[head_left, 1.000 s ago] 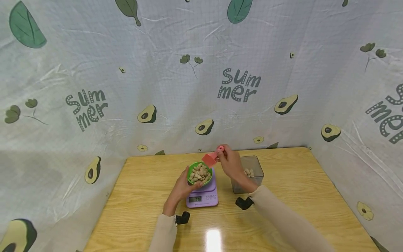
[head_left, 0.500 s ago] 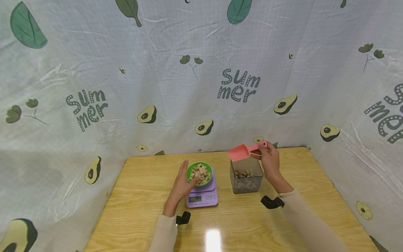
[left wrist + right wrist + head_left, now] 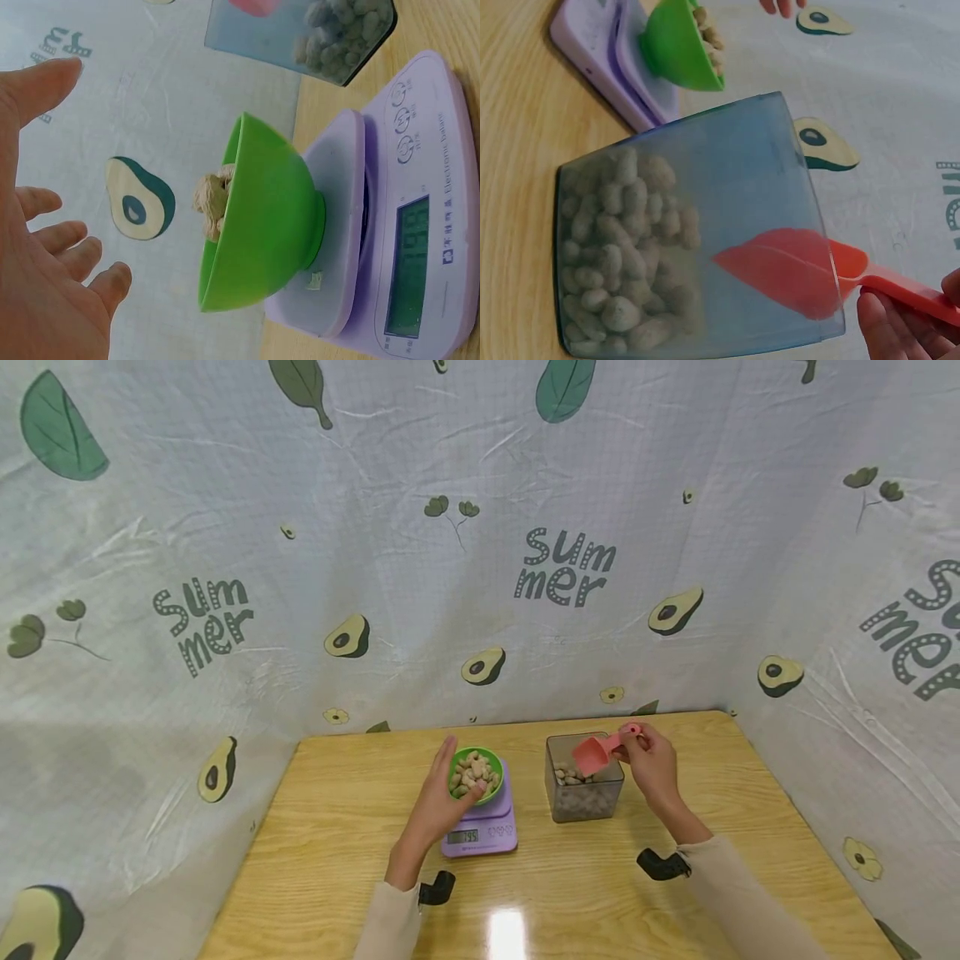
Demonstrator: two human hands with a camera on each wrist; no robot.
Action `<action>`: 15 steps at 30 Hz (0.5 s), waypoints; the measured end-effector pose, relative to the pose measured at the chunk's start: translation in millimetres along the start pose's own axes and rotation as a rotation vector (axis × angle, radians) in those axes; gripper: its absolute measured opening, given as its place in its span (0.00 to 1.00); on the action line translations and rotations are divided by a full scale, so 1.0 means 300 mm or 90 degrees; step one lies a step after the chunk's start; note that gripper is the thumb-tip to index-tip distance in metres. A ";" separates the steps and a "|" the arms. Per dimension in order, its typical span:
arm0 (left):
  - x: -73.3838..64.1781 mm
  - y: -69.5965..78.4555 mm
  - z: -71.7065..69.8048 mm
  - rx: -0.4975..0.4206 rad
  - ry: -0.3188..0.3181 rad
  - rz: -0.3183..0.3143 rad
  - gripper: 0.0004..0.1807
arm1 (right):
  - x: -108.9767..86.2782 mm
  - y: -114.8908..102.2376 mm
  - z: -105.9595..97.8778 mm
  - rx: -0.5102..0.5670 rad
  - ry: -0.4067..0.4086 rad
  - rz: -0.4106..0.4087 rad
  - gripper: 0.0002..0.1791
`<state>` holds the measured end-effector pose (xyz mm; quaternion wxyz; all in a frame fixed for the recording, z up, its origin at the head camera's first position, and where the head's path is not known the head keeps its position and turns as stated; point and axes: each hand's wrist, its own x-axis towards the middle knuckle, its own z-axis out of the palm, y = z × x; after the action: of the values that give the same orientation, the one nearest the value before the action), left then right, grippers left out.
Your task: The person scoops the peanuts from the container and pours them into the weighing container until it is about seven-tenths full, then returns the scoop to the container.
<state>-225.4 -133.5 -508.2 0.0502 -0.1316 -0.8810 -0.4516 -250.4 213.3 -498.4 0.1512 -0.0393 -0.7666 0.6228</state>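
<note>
A green bowl [image 3: 266, 217] heaped with peanuts [image 3: 474, 770] stands on the purple kitchen scale [image 3: 498, 836]. Beside the bowl's left side is my left hand [image 3: 52, 247], fingers spread and apart from the rim in the left wrist view. My right hand [image 3: 654, 766] grips a pink scoop [image 3: 592, 756] by its handle. The scoop's head dips inside the top of a clear grey container [image 3: 750, 165], above the peanuts [image 3: 622, 255] lying in its lower part. No peanuts show in the scoop.
The wooden table [image 3: 337, 827] ends at the back against a pale printed curtain [image 3: 420, 568], which also hangs along both sides. The scale's display [image 3: 410, 262] is lit with digits. The container stands just right of the scale.
My right hand has carried the scoop from over the green bowl rightward, then lowered it into the container's top. My left hand has loosened from the bowl and stays beside it.
</note>
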 end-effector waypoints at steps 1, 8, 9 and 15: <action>-0.003 0.001 0.001 0.001 -0.002 0.001 0.51 | 0.000 0.004 0.004 -0.014 -0.005 -0.004 0.20; -0.023 0.008 0.006 0.003 -0.005 0.012 0.50 | -0.001 0.013 0.032 -0.158 -0.036 -0.092 0.14; -0.026 0.007 0.008 0.005 -0.002 0.015 0.50 | -0.001 0.012 0.035 -0.183 -0.033 -0.114 0.14; -0.034 0.016 0.019 0.006 0.000 0.022 0.48 | 0.011 0.012 0.027 -0.286 0.041 -0.201 0.14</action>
<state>-214.3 -128.2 -509.9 0.0589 -0.1464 -0.8806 -0.4468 -256.3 207.3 -502.9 0.2586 0.0283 -0.8769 0.4043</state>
